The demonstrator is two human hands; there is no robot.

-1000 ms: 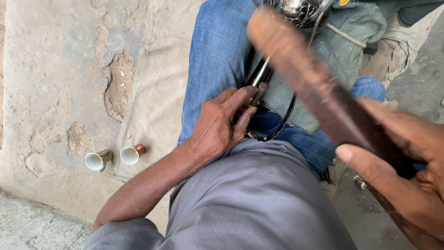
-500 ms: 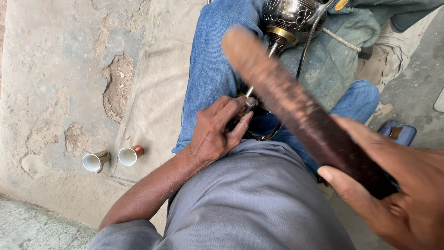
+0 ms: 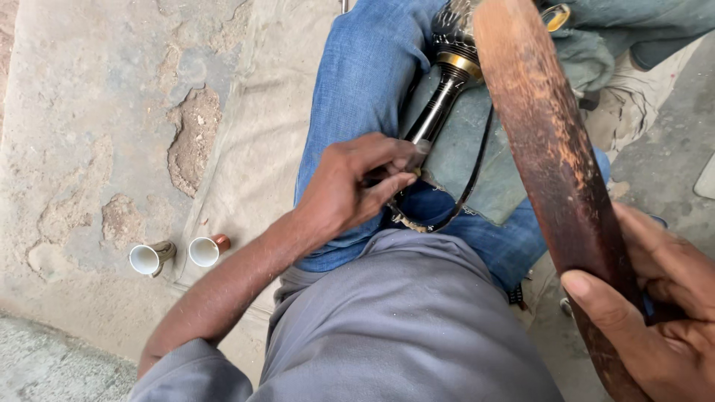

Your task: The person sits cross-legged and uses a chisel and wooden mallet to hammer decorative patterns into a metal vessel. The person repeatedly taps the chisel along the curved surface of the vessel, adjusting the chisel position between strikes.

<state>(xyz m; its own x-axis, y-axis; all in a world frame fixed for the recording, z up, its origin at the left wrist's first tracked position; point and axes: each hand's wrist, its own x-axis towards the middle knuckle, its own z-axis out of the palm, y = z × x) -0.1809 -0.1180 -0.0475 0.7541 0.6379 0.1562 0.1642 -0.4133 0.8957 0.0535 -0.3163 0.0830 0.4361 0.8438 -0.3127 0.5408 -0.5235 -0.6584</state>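
Observation:
My left hand [image 3: 356, 184] grips a thin tool held against the lower end of a black metal stem [image 3: 439, 108] with a brass ring. The stem belongs to an engraved metal vessel [image 3: 456, 30] lying across my lap on a grey-green cloth [image 3: 465, 160]. My right hand [image 3: 655, 313] clasps the lower end of a long, worn brown wooden bat [image 3: 555, 160], raised above the vessel. A thin black cord [image 3: 477, 175] loops over the cloth. The tool's tip is hidden by my fingers.
I sit on a pale sackcloth sheet [image 3: 253, 141] spread over a cracked, pitted concrete floor [image 3: 97, 112]. Two small tube-shaped pieces [image 3: 153, 257] [image 3: 207, 249] lie at the sheet's edge to my left. Crumpled cloth [image 3: 633, 30] lies beyond my knees.
The wooden bat has swung from slanting across the picture to nearly upright on the right. The view shifted, showing more of the vessel's stem. My left hand stays at the stem.

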